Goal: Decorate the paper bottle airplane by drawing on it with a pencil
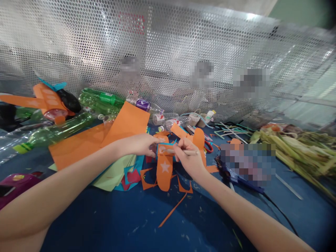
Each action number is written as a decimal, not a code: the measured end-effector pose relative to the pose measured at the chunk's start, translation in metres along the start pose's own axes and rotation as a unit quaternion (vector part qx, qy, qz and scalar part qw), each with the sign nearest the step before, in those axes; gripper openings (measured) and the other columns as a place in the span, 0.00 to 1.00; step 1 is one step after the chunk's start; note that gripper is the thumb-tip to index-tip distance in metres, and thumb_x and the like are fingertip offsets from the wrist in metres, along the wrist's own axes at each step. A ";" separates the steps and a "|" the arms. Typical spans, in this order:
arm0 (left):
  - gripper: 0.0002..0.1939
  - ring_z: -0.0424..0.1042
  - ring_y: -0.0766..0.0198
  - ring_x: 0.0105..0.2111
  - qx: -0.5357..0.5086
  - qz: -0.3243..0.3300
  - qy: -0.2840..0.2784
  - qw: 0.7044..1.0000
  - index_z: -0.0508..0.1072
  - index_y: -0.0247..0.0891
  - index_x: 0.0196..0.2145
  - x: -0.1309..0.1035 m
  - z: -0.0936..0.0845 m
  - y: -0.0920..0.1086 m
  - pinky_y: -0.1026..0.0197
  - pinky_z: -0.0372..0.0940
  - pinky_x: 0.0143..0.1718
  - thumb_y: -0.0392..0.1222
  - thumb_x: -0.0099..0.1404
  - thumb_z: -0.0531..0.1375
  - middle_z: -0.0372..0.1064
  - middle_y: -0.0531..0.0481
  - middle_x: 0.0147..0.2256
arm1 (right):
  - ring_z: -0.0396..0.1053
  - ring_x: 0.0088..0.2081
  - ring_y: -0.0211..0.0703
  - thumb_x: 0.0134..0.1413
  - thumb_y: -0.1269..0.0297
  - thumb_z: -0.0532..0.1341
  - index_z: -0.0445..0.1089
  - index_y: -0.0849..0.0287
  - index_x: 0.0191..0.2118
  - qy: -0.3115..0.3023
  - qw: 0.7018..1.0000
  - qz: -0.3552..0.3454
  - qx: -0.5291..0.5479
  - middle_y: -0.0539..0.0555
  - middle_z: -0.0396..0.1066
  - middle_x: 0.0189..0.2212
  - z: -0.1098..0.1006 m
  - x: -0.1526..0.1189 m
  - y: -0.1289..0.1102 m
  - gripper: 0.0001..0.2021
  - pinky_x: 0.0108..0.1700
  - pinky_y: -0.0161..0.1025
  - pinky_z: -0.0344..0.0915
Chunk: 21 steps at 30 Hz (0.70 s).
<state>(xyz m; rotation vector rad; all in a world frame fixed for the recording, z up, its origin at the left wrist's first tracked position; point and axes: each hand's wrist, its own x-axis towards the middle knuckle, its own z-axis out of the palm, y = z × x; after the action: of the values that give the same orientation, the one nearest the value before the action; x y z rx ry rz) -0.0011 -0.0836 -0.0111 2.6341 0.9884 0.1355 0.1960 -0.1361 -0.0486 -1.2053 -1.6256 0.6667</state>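
An orange paper plane (164, 171) with pale stars and rounded wings lies at the middle of the blue table. My right hand (187, 152) pinches a pale pen-like stick (193, 152), its tip over the orange body of the plane. At the plane's left end, my left hand (147, 145) curls its fingers against it and steadies it. Orange scraps (147, 179) lie around the plane.
Left of my hands lie orange sheets (126, 124), green paper (111, 175) and plastic bottles (65, 129). Another orange plane (47, 98) sits far left. Husks (286, 150) and a blurred device are on the right. Perforated metal (168, 45) stands behind.
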 end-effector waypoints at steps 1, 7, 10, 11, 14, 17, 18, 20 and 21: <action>0.23 0.68 0.64 0.29 0.003 -0.002 0.000 1.000 0.69 0.40 0.50 0.000 0.000 0.001 0.66 0.54 0.28 0.40 0.56 0.62 0.71 0.51 0.32 | 0.56 0.16 0.34 0.53 0.65 0.55 0.52 0.55 0.22 -0.001 1.000 -0.001 0.001 0.42 0.58 0.11 0.000 0.000 0.000 0.12 0.24 0.33 0.54; 0.21 0.67 0.65 0.28 -0.004 0.000 -0.003 1.000 0.71 0.39 0.48 0.000 -0.001 0.002 0.66 0.54 0.27 0.39 0.55 0.62 0.71 0.52 0.31 | 0.57 0.17 0.34 0.54 0.65 0.55 0.53 0.55 0.23 -0.017 1.000 -0.006 0.017 0.42 0.59 0.12 0.001 0.000 0.001 0.12 0.24 0.34 0.54; 0.23 0.68 0.64 0.28 -0.001 0.001 0.000 1.000 0.70 0.40 0.50 0.000 0.000 0.001 0.66 0.54 0.27 0.38 0.55 0.62 0.72 0.51 0.32 | 0.57 0.17 0.34 0.55 0.64 0.55 0.53 0.55 0.23 -0.022 0.999 -0.005 0.026 0.42 0.59 0.12 0.001 0.000 0.001 0.12 0.24 0.34 0.55; 0.24 0.68 0.64 0.29 0.002 0.000 0.001 1.000 0.69 0.40 0.51 0.000 0.000 0.000 0.66 0.55 0.27 0.38 0.55 0.62 0.72 0.51 0.33 | 0.58 0.17 0.34 0.55 0.64 0.55 0.53 0.55 0.23 -0.027 0.999 -0.005 0.030 0.42 0.59 0.13 0.001 0.000 0.002 0.12 0.24 0.34 0.55; 0.27 0.68 0.63 0.30 0.006 -0.001 0.003 1.000 0.67 0.41 0.54 -0.001 -0.001 0.002 0.65 0.56 0.29 0.38 0.55 0.62 0.72 0.50 0.35 | 0.59 0.18 0.35 0.55 0.62 0.56 0.53 0.54 0.24 -0.044 0.998 -0.003 0.051 0.42 0.60 0.13 0.002 0.000 0.001 0.12 0.25 0.34 0.55; 0.29 0.69 0.63 0.29 0.012 -0.007 0.000 1.000 0.65 0.41 0.56 -0.002 -0.003 0.005 0.65 0.57 0.29 0.37 0.56 0.61 0.73 0.50 0.36 | 0.60 0.18 0.35 0.55 0.62 0.56 0.53 0.54 0.24 -0.049 0.997 -0.001 0.058 0.42 0.60 0.13 0.002 0.000 0.001 0.12 0.25 0.34 0.55; 0.29 0.69 0.64 0.29 0.015 -0.006 0.001 1.000 0.64 0.42 0.56 -0.003 -0.003 0.005 0.65 0.57 0.29 0.37 0.56 0.61 0.73 0.50 0.36 | 0.59 0.17 0.35 0.55 0.62 0.56 0.53 0.54 0.24 -0.045 0.998 -0.002 0.053 0.42 0.60 0.13 0.002 0.000 0.001 0.12 0.25 0.34 0.55; 0.30 0.69 0.64 0.29 0.024 -0.003 0.003 1.000 0.64 0.43 0.57 -0.003 -0.003 0.005 0.66 0.57 0.29 0.38 0.56 0.61 0.73 0.51 0.35 | 0.58 0.17 0.34 0.55 0.64 0.55 0.52 0.55 0.23 -0.031 0.999 -0.003 0.034 0.42 0.60 0.13 0.002 0.000 0.001 0.12 0.25 0.34 0.55; 0.29 0.69 0.63 0.30 0.026 -0.001 0.005 1.000 0.64 0.43 0.56 -0.003 -0.003 0.005 0.66 0.57 0.30 0.38 0.56 0.62 0.73 0.51 0.36 | 0.57 0.17 0.34 0.54 0.64 0.55 0.52 0.55 0.23 -0.024 0.999 -0.002 0.024 0.42 0.60 0.12 0.001 0.000 0.001 0.12 0.25 0.34 0.55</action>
<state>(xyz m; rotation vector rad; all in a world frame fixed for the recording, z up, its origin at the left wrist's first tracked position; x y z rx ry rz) -0.0006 -0.0878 -0.0065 2.6817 1.0120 0.1246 0.1952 -0.1358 -0.0498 -1.1591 -1.6415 0.7323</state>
